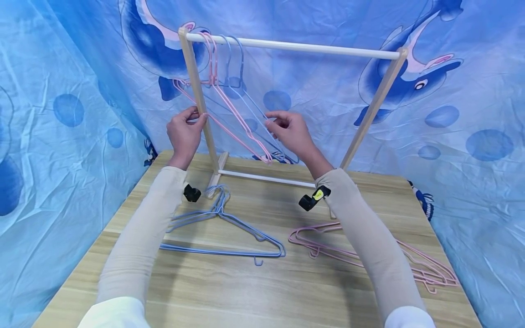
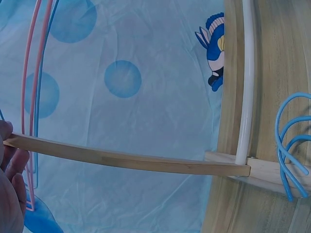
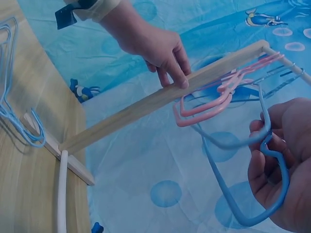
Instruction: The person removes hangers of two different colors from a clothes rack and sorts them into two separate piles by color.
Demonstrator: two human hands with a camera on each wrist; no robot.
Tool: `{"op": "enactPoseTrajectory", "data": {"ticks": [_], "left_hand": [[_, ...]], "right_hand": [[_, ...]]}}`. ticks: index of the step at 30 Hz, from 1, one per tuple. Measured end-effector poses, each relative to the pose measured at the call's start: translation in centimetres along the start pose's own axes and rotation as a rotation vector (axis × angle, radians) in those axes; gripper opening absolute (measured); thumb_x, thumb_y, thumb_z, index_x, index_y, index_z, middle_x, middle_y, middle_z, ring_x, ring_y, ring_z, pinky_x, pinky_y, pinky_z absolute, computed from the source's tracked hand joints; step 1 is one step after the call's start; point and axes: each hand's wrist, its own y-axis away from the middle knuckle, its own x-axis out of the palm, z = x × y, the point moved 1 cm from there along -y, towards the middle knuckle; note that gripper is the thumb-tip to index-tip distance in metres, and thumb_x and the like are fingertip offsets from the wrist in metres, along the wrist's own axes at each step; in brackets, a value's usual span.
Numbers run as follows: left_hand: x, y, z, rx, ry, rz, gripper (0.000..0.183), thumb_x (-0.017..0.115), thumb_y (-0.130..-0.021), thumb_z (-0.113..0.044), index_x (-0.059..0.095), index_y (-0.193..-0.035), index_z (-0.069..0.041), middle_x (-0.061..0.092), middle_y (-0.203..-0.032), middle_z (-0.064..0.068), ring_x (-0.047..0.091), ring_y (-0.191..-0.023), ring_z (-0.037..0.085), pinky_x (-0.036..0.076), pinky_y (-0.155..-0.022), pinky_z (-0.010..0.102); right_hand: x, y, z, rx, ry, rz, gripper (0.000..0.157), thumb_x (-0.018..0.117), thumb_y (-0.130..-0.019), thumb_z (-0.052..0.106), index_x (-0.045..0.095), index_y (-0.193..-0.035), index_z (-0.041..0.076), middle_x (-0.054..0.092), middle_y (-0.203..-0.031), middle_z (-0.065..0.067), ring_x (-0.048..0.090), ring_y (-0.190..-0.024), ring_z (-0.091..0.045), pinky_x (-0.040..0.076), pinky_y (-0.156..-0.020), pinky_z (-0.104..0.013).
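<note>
A pair of pink hangers (image 3: 210, 115) and a pair of blue hangers (image 3: 249, 222) hang from the white rail (image 1: 295, 45), close to its left end. My left hand (image 1: 184, 134) pinches the rack's left wooden post (image 3: 129, 111) between thumb and fingers, beside the pink hangers. On the other side, my right hand (image 1: 293, 132) has its fingers curled at the sloping arm of a blue hanger and grips it. Its palm hides part of that hanger in the right wrist view.
Several blue hangers (image 1: 223, 252) lie stacked on the wooden table (image 1: 229, 296), left of centre. Several pink hangers (image 1: 305, 240) lie at the right, partly behind my right forearm. A lower white bar (image 1: 266, 177) joins the posts. Blue patterned cloth (image 1: 471, 182) surrounds the table.
</note>
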Motion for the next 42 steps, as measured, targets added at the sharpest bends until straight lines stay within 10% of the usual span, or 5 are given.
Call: {"op": "enactPoseTrajectory", "data": {"ticks": [21, 42], "left_hand": [[0.3, -0.2, -0.2, 0.01, -0.01, -0.007, 0.037, 0.072, -0.096, -0.038, 0.075, -0.126, -0.015, 0.078, -0.11, 0.006, 0.076, -0.095, 0.019, 0.061, -0.083, 0.032], [0.2, -0.3, 0.0, 0.007, -0.025, -0.007, 0.037, 0.071, -0.097, -0.039, 0.075, -0.125, -0.016, 0.078, -0.11, 0.006, 0.076, -0.094, 0.018, 0.061, -0.083, 0.031]], "right_hand": [[-2.6, 0.5, 2.8, -0.031, 0.173, -0.068, 0.029, 0.069, -0.1, 0.023, 0.074, -0.125, 0.009, 0.069, -0.089, -0.008, 0.065, -0.076, -0.026, 0.05, -0.065, -0.027], [-8.2, 5.5, 2.8, -0.168, 0.272, -0.196, 0.025, 0.07, -0.099, 0.018, 0.076, -0.12, 0.007, 0.071, -0.081, -0.009, 0.059, -0.06, -0.01, 0.043, -0.053, -0.021]]}}
